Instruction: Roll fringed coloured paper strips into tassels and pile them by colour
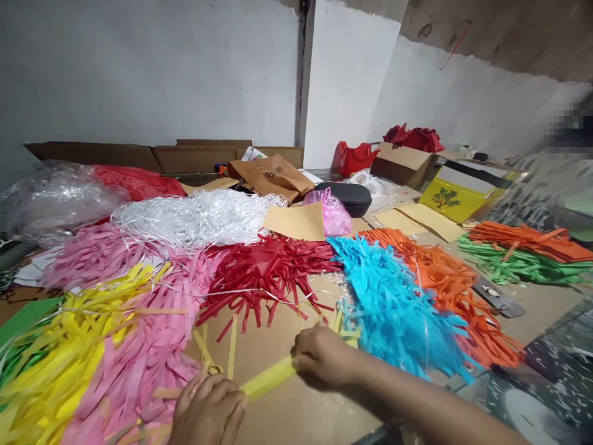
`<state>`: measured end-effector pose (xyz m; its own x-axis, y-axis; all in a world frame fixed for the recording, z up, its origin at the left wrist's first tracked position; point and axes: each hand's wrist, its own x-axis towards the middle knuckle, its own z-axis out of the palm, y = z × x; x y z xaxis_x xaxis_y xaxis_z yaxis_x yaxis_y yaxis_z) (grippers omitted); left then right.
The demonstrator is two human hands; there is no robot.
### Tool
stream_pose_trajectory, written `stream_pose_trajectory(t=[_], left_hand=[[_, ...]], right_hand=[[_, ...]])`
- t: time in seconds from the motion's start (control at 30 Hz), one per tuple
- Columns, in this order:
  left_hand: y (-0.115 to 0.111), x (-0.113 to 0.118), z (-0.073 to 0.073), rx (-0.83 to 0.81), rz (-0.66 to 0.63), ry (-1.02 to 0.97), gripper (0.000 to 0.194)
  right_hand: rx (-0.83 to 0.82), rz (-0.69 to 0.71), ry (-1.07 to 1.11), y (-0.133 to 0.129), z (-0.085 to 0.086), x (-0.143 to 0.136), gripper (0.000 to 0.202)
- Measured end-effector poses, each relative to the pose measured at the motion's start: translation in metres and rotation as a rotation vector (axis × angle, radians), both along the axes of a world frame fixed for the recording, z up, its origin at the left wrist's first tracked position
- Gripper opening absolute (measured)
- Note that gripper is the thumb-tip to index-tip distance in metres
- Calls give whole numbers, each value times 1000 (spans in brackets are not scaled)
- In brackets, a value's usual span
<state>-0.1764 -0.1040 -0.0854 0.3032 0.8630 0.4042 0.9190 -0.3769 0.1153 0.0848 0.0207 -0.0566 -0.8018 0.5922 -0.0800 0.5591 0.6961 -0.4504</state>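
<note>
A flat yellow strip (269,378), paper or thin cloth, is stretched between my two hands low over the brown cardboard surface (296,414). My left hand (208,408) holds its near left end, with the thumb along the edge. At the other end, my right hand (322,353) is closed on the strip in a fist-like pinch. Thin yellow ribbons stick out beyond both hands. Beside my left hand lie pink fringed strips (134,371) and yellow fringed strips (60,358). Blue fringed strips (393,303) lie beyond my right hand, and red ones (273,266) lie ahead.
White stringy strands (199,216) lie behind the fringes. Orange strips (445,278) and green strips (514,262) are at right. Farther back are a black case (347,198), a pink plastic bag (334,213), a yellow box (456,191) and a clear plastic bag (60,198). A person sits at far right.
</note>
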Motion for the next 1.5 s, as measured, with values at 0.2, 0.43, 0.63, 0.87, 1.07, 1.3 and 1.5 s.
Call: stream_pose_trajectory(t=[0.2,0.43,0.63,0.87,1.07,1.3,1.5], left_hand=[[13,14,18,-408,203,1,33],[17,10,21,-297,128,3,29],[9,23,5,-60,41,103,18],[15,37,6,-16,87,51,6],[16,37,15,-58,78,-71,10],[19,35,13,-52,39,-51,22],[10,23,1,9,75,1,18]], right_hand=[[80,-115,-68,-4,0,-18,17],[197,-61,27,-5,2,-5,17],[488,255,201,-6,0,4,13],[249,143,271,6,-3,6,7],[475,201,234,-11,1,-2,28],[679,296,203,-11,-21,-33,17],[550,157,254,-8,-27,-15,17]])
